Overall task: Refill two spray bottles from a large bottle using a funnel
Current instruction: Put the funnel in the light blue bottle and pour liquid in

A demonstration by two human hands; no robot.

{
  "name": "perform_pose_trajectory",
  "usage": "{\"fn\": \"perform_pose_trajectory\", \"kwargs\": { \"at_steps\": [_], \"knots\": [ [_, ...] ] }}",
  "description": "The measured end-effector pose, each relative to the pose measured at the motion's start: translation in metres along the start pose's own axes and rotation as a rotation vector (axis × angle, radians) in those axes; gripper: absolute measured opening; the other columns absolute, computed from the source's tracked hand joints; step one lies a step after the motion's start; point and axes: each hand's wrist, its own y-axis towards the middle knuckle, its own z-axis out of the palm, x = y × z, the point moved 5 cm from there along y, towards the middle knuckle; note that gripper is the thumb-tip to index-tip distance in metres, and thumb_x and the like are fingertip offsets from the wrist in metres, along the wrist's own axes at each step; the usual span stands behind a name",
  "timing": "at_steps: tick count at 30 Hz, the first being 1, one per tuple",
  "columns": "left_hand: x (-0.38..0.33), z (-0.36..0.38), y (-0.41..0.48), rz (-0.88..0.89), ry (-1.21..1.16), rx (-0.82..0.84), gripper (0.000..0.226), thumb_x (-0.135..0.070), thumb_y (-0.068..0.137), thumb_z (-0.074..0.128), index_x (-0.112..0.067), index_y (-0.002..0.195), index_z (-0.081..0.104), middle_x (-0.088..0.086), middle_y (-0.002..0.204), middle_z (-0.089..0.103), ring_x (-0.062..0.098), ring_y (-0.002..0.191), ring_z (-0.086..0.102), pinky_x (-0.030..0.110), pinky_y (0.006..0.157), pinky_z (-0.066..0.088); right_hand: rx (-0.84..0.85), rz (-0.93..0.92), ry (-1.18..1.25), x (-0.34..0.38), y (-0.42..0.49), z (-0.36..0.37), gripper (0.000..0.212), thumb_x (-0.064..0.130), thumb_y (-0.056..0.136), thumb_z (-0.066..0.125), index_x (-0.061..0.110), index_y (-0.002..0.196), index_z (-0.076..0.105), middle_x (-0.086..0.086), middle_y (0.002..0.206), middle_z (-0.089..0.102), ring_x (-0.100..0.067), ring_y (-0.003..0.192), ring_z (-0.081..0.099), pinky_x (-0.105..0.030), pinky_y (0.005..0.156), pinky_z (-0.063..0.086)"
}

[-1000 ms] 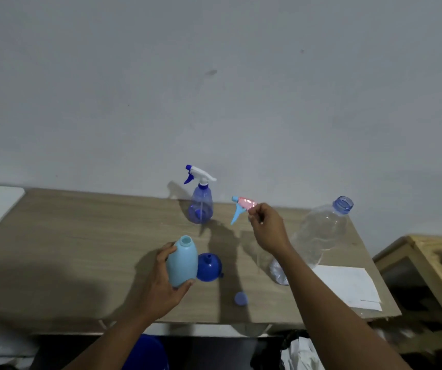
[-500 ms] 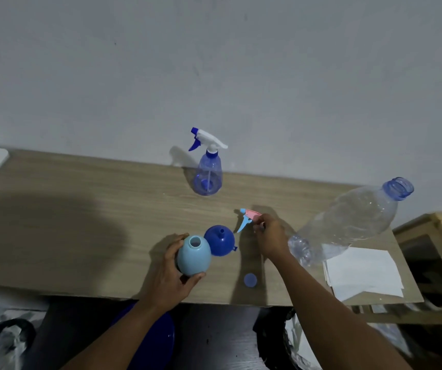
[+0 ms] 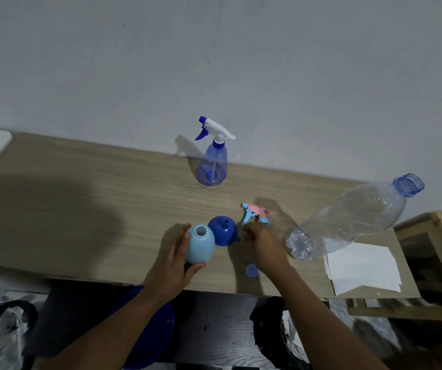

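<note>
**Open left, crowded middle**

The left half of the worktop [image 3: 67, 198] is open wood, a wide lane. Near centre, the light-blue bottle [image 3: 199, 245], blue funnel [image 3: 222, 232] and pink-and-blue trigger head [image 3: 257, 213] bunch together, with a small blue cap [image 3: 251, 270] just nearer. A gap separates them from the purple spray bottle [image 3: 213, 164] at the far edge. The large clear bottle [image 3: 348, 220] blocks the right, and paper sheets [image 3: 364, 265] lie flat beside it.

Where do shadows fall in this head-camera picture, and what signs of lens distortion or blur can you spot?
Head view: a broad shadow darkens the table at left. Head view: the purple spray bottle throws a shadow leftward onto the wall. Head view: the large clear bottle seems to lean outward, probably wide-lens stretch; the bottom right corner is smeared.
</note>
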Motion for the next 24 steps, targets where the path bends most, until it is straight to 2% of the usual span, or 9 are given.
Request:
{"fn": "perform_pose_trajectory", "kwargs": {
  "at_steps": [2, 6, 10, 13, 16, 18, 20, 22, 24],
  "knots": [
    [0.0, 0.0, 0.0, 0.001, 0.023, 0.004, 0.095, -0.045, 0.088, 0.068, -0.018, 0.156, 0.008, 0.013, 0.16, 0.021, 0.032, 0.146, 0.03, 0.049, 0.102, 0.051, 0.123, -0.051, -0.071, 0.004, -0.008, 0.015, 0.048, -0.003, 0.075, 0.064, 0.023, 0.116, 0.065, -0.001, 0.103, 0.064, -0.018, 0.089, 0.062, -0.033, 0.078, 0.055],
    [-0.002, -0.001, -0.001, -0.001, 0.029, 0.008, 0.098, -0.044, 0.088, 0.068, -0.023, 0.157, 0.001, 0.013, 0.16, 0.019, 0.029, 0.144, 0.032, 0.045, 0.099, 0.054, 0.097, -0.128, -0.108, 0.011, -0.005, 0.02, 0.026, 0.01, 0.094, 0.052, 0.022, 0.114, 0.065, -0.001, 0.098, 0.062, -0.016, 0.086, 0.059, -0.028, 0.076, 0.05],
    [-0.001, -0.001, -0.001, -0.013, 0.0, 0.018, 0.095, -0.042, 0.089, 0.07, -0.02, 0.157, 0.007, 0.01, 0.161, 0.018, 0.025, 0.144, 0.033, 0.045, 0.098, 0.055, 0.126, -0.17, -0.25, 0.009, 0.001, 0.025, 0.031, 0.006, 0.084, 0.067, 0.021, 0.112, 0.066, 0.001, 0.104, 0.061, -0.018, 0.091, 0.063, -0.029, 0.075, 0.053],
    [0.003, 0.001, -0.003, -0.037, -0.028, 0.022, 0.089, -0.049, 0.092, 0.061, -0.022, 0.157, 0.007, 0.006, 0.162, 0.017, 0.024, 0.142, 0.036, 0.045, 0.095, 0.056, 0.124, -0.261, -0.27, 0.016, -0.001, 0.023, 0.024, 0.01, 0.093, 0.057, 0.016, 0.115, 0.065, -0.002, 0.115, 0.061, -0.021, 0.099, 0.062, -0.026, 0.074, 0.045],
    [0.006, 0.002, -0.005, -0.125, -0.072, 0.026, 0.085, -0.061, 0.092, 0.051, -0.032, 0.157, 0.004, 0.0, 0.161, 0.021, 0.021, 0.136, 0.043, 0.044, 0.094, 0.056, 0.083, -0.342, -0.232, 0.021, -0.006, 0.012, 0.022, 0.009, 0.095, 0.054, 0.014, 0.115, 0.063, -0.002, 0.116, 0.056, -0.019, 0.1, 0.057, -0.025, 0.075, 0.041],
    [0.005, 0.002, -0.005, -0.17, -0.084, 0.012, 0.085, -0.066, 0.09, 0.05, -0.035, 0.156, 0.007, -0.002, 0.159, 0.028, 0.019, 0.134, 0.045, 0.043, 0.096, 0.054, 0.055, -0.33, -0.105, 0.029, -0.01, -0.001, 0.014, 0.009, 0.097, 0.05, 0.014, 0.103, 0.062, -0.001, 0.107, 0.052, -0.016, 0.092, 0.052, -0.025, 0.075, 0.04],
    [0.003, 0.001, -0.005, -0.192, -0.073, -0.008, 0.084, -0.068, 0.09, 0.05, -0.028, 0.155, 0.015, -0.001, 0.158, 0.032, 0.019, 0.136, 0.043, 0.043, 0.097, 0.054, 0.001, -0.226, 0.226, 0.037, -0.015, -0.019, 0.016, 0.007, 0.096, 0.048, 0.015, 0.086, 0.057, -0.001, 0.092, 0.053, -0.016, 0.083, 0.048, -0.026, 0.077, 0.04],
    [-0.001, 0.0, -0.005, -0.207, -0.074, -0.014, 0.084, -0.064, 0.09, 0.052, -0.023, 0.155, 0.02, -0.002, 0.157, 0.034, 0.019, 0.137, 0.041, 0.043, 0.097, 0.053, -0.065, -0.124, 0.454, 0.04, -0.021, -0.04, 0.019, 0.006, 0.099, 0.049, 0.015, 0.083, 0.056, -0.001, 0.086, 0.059, -0.013, 0.08, 0.053, -0.021, 0.075, 0.043],
    [-0.006, 0.001, -0.004, -0.231, -0.11, -0.004, 0.082, -0.056, 0.091, 0.059, -0.021, 0.155, 0.022, -0.001, 0.155, 0.036, 0.019, 0.136, 0.041, 0.043, 0.1, 0.051, -0.067, -0.07, 0.601, 0.042, -0.027, -0.054, 0.018, 0.011, 0.102, 0.05, 0.016, 0.087, 0.058, -0.003, 0.094, 0.067, -0.009, 0.083, 0.06, -0.024, 0.074, 0.05]
  ]
}}
